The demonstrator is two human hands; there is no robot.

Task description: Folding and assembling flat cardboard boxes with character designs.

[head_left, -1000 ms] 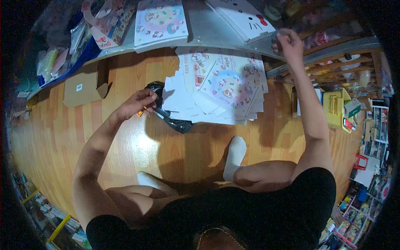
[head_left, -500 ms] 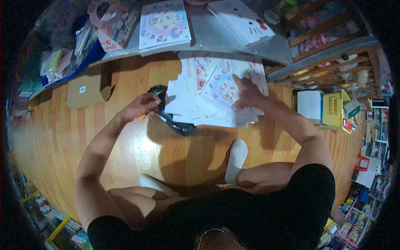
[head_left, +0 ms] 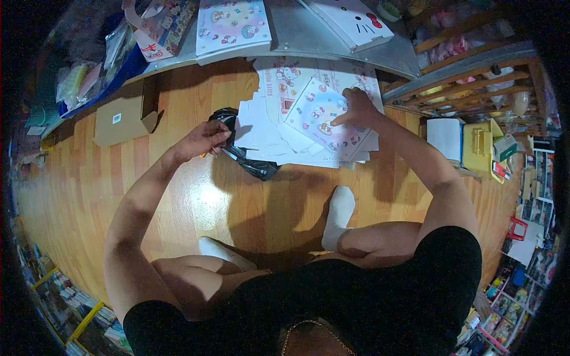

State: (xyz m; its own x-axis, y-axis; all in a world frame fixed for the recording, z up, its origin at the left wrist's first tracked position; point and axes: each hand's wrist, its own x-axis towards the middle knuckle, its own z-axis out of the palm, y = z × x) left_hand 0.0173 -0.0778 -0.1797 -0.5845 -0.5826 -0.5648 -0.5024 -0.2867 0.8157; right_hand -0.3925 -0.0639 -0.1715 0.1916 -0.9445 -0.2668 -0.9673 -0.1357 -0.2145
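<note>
My left hand [head_left: 205,140] hovers at the left side of a stack of white and printed sheets [head_left: 256,126]. Its thumb and fingertips are pinched together, and a small orange bit shows beneath the hand; I cannot make out what it holds. Under and beside those fingers lies a crumpled black plastic bag [head_left: 256,168]. My right hand [head_left: 361,111] rests over the right part of a pastel square piece with cartoon print [head_left: 319,113], which lies on top of the stack. Thumb and fingers there are spread apart on its surface.
A low grey table [head_left: 291,41] stands ahead, bearing a printed white box [head_left: 233,26] and another white box [head_left: 350,24]. An open cardboard box [head_left: 122,121] sits on the wooden floor at left. At right are a yellow bin [head_left: 478,145] and a slatted wooden rack [head_left: 475,83].
My right hand has slid toward the far right part of the printed piece, uncovering more of it. The left hand stays pinched by the black bag. The whole view has shifted slightly.
</note>
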